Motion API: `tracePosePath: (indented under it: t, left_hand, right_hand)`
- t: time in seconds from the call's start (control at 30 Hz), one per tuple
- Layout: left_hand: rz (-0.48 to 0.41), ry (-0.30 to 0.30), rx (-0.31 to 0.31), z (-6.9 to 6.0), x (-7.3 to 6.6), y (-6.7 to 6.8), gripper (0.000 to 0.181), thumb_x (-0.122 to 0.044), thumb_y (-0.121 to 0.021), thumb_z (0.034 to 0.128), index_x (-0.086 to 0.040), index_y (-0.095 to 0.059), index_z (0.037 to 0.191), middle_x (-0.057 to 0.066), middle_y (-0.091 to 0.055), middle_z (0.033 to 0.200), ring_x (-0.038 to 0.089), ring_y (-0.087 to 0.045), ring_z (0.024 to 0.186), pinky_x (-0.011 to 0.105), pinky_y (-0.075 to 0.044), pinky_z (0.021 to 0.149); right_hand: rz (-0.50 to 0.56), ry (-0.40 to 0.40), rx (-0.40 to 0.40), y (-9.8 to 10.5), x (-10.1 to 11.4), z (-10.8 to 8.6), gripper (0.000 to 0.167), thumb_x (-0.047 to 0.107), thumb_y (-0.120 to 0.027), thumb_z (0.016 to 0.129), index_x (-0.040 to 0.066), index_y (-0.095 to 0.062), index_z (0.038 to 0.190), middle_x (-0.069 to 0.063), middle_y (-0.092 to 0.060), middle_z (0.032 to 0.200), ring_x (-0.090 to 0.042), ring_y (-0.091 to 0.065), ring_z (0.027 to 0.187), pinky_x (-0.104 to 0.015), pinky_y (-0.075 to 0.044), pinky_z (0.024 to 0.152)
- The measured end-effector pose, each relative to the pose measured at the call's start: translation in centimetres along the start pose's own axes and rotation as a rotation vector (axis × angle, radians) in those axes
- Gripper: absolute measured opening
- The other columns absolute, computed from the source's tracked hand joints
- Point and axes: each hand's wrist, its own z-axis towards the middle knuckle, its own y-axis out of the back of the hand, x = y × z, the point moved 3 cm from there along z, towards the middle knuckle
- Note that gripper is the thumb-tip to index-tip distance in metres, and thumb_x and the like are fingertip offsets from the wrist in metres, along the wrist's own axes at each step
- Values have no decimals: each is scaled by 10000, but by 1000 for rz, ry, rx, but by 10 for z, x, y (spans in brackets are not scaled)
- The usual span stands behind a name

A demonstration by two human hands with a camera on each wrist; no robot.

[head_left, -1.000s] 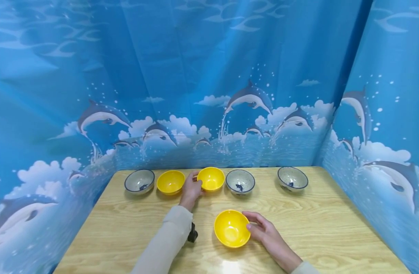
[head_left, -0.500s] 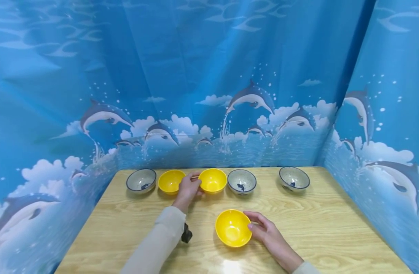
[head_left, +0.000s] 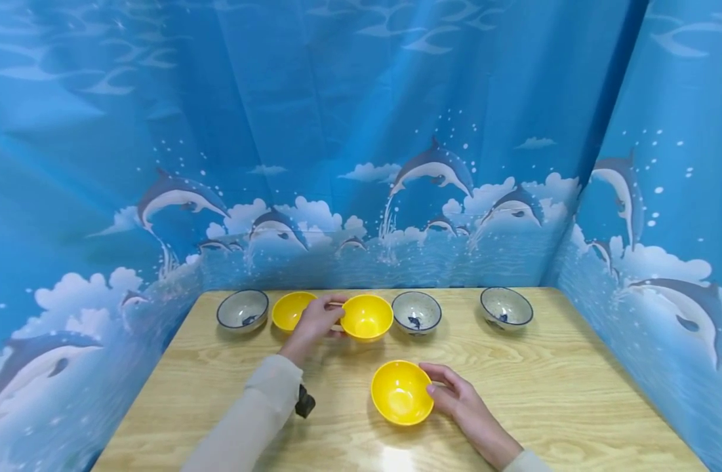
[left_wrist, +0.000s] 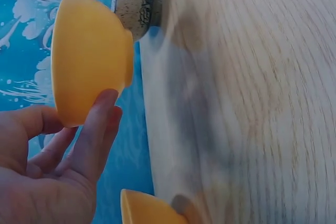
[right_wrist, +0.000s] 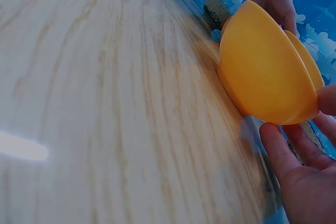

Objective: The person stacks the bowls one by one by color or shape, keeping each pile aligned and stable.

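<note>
My left hand (head_left: 318, 320) pinches the left rim of a yellow bowl (head_left: 368, 318) in the back row; in the left wrist view this bowl (left_wrist: 92, 59) is tilted from that angle, with my left fingers (left_wrist: 94, 135) on its rim and side. A second yellow bowl (head_left: 402, 393) is nearer the front, its right side gripped between the thumb and fingers of my right hand (head_left: 467, 413). The right wrist view shows this front bowl (right_wrist: 265, 66) close up. Partly behind my left hand stands a third yellow bowl (head_left: 291, 311).
A speckled blue-rimmed bowl (head_left: 242, 311) is at the back left, another (head_left: 416, 313) right of the left-held bowl, and a third (head_left: 505, 308) at the back right. A dolphin-print curtain (head_left: 337, 131) surrounds the back and sides of the wooden table (head_left: 561, 387).
My left hand and the yellow bowl it holds have come slightly forward from the row, and the left forearm has swung left. My right hand and its bowl have stayed in place.
</note>
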Motion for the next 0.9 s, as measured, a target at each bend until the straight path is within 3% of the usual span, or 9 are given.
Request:
tracePosePath:
  t: [0.3, 0.57, 0.9]
  left_hand:
    - [63, -21, 61, -14, -9, 5, 355, -100, -653, 1066, -87, -676, 1420, 169, -713, 1363, 291, -752, 1032, 391, -705, 771]
    - [91, -53, 152, -26, -13, 10, 335, -123, -664, 1071, -119, -692, 1405, 143, -724, 1342, 269, -754, 1021, 385, -704, 768]
    - [114, -84, 270, -41, -21, 5, 321, -64, -639, 1082, -93, -695, 1396, 163, -711, 1389, 248, -758, 1024, 408, -706, 764]
  right_hand:
    - [3, -1, 5, -1, 0, 2, 601, 345, -682, 1074, 95, -520, 1596, -201, -542, 1593, -301, -634, 1376, -215, -557, 1015]
    - [10, -3, 1, -2, 1, 2, 594, 334, -683, 1074, 94, -523, 1594, -200, -551, 1586, -290, -644, 1359, -222, -563, 1015]
    - [10, -5, 10, -2, 0, 2, 602, 344, -672, 1078, 102, -509, 1604, -198, -536, 1609, -294, -632, 1378, -239, -567, 1030]
